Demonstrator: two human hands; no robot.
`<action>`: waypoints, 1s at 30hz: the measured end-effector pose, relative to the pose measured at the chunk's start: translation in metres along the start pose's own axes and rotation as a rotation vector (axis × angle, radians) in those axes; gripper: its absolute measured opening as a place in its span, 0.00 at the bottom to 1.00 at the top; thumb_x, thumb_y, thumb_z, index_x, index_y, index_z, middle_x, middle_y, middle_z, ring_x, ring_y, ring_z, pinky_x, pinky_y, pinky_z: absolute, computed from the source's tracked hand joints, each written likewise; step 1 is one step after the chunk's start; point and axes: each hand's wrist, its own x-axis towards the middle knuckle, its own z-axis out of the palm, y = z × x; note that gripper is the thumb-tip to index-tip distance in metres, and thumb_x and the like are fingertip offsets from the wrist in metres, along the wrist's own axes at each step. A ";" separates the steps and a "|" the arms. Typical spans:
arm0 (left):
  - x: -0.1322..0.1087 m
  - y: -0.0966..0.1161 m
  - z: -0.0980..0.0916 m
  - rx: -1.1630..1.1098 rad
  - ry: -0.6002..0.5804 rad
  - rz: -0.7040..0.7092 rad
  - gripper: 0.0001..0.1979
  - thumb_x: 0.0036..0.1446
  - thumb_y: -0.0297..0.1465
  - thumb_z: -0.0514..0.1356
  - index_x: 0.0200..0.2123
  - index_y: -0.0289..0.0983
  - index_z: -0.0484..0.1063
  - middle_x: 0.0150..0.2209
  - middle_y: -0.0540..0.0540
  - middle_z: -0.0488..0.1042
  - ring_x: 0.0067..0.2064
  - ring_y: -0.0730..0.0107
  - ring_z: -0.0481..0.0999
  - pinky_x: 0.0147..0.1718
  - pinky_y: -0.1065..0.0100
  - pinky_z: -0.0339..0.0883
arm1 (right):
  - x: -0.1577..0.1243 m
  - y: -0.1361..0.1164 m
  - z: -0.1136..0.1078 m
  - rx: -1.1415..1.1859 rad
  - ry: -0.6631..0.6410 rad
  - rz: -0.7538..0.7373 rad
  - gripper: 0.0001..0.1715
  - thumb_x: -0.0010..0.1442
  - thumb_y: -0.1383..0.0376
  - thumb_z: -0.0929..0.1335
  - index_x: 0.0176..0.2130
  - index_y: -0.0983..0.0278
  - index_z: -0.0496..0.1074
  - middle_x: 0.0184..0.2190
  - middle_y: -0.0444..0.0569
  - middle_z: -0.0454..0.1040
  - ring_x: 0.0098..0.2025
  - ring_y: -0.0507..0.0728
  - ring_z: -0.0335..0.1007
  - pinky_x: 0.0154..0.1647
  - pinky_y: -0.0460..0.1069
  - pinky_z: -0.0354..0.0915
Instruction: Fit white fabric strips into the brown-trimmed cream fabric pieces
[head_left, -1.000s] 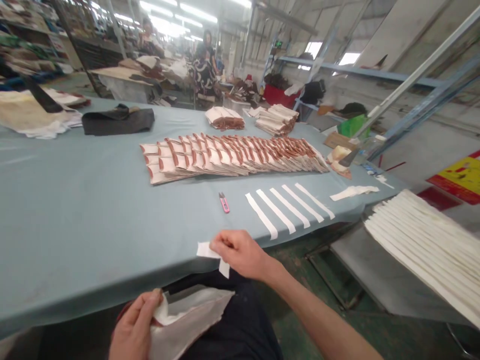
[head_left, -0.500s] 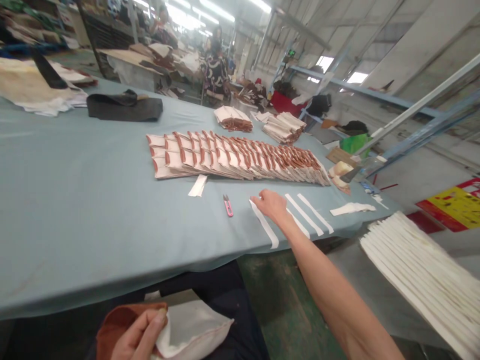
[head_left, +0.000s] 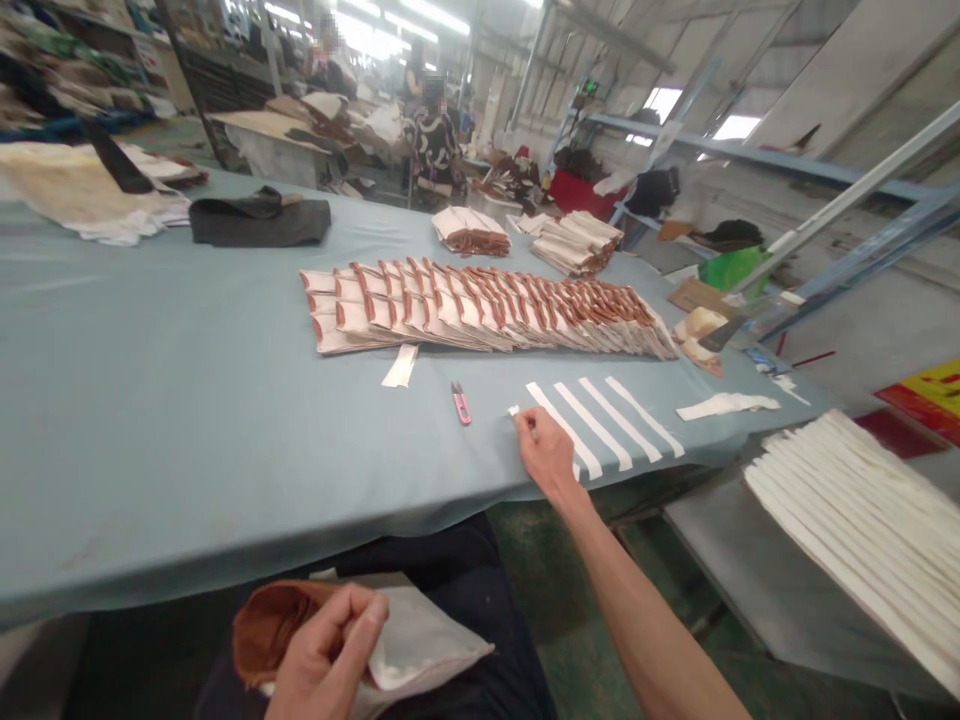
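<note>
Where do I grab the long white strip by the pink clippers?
Probably at a short end of the long white tape strip, from the near edge of the grey-blue table: it lies flat and thin, so only an end lifts. The right hand covers most of it.

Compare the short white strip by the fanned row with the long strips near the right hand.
Short strip is far shorter than the long strips. Short strip lies alone by the fanned row; long strips lie parallel, apart. Right hand touches one long strip; short strip untouched. Both white, flat on the table.
</note>
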 end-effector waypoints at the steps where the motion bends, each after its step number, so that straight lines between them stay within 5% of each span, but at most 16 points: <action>1: 0.000 0.005 0.001 -0.001 -0.019 0.014 0.26 0.55 0.56 0.64 0.24 0.38 0.71 0.21 0.53 0.64 0.25 0.70 0.65 0.26 0.73 0.62 | -0.011 -0.004 -0.002 0.083 -0.043 -0.012 0.22 0.72 0.49 0.66 0.43 0.65 0.73 0.41 0.51 0.79 0.38 0.56 0.76 0.40 0.52 0.74; 5: 0.005 0.029 0.005 0.030 -0.170 0.067 0.22 0.58 0.50 0.63 0.30 0.36 0.79 0.25 0.49 0.72 0.27 0.69 0.68 0.27 0.72 0.63 | -0.071 -0.029 -0.010 0.382 -0.256 -0.032 0.30 0.69 0.39 0.59 0.35 0.62 0.66 0.30 0.47 0.79 0.19 0.50 0.61 0.20 0.47 0.62; 13: -0.009 0.045 0.016 -0.141 -0.337 -0.028 0.28 0.57 0.51 0.66 0.48 0.32 0.82 0.25 0.47 0.74 0.25 0.72 0.66 0.23 0.73 0.60 | -0.169 -0.066 -0.034 0.581 -0.356 -0.190 0.16 0.71 0.54 0.65 0.33 0.60 0.68 0.22 0.41 0.72 0.22 0.51 0.67 0.23 0.45 0.61; 20: -0.028 0.048 0.015 -0.271 -0.483 -0.089 0.31 0.54 0.57 0.66 0.42 0.32 0.81 0.24 0.50 0.69 0.24 0.75 0.63 0.23 0.74 0.59 | -0.179 -0.058 -0.036 0.121 -0.111 -0.845 0.09 0.71 0.67 0.66 0.36 0.58 0.69 0.23 0.43 0.75 0.22 0.52 0.70 0.26 0.47 0.62; 24: -0.025 0.044 0.017 -0.295 -0.439 -0.105 0.28 0.51 0.55 0.69 0.31 0.33 0.77 0.23 0.51 0.67 0.25 0.75 0.63 0.24 0.74 0.60 | -0.179 -0.058 -0.038 0.045 -0.020 -1.044 0.05 0.72 0.69 0.66 0.40 0.59 0.67 0.25 0.44 0.78 0.25 0.52 0.74 0.29 0.47 0.65; 27: -0.023 0.041 0.019 -0.273 -0.355 -0.055 0.24 0.56 0.50 0.67 0.28 0.34 0.73 0.22 0.52 0.65 0.23 0.76 0.61 0.22 0.75 0.56 | -0.185 -0.057 -0.034 0.049 -0.050 -1.056 0.05 0.72 0.68 0.66 0.40 0.60 0.67 0.26 0.44 0.79 0.25 0.52 0.75 0.30 0.47 0.66; 30: -0.025 0.042 0.016 -0.199 -0.322 0.061 0.20 0.62 0.46 0.62 0.28 0.35 0.72 0.21 0.53 0.64 0.22 0.77 0.60 0.21 0.74 0.55 | -0.193 -0.057 -0.030 0.209 -0.063 -0.792 0.06 0.69 0.60 0.69 0.42 0.59 0.68 0.27 0.41 0.77 0.23 0.51 0.70 0.26 0.46 0.64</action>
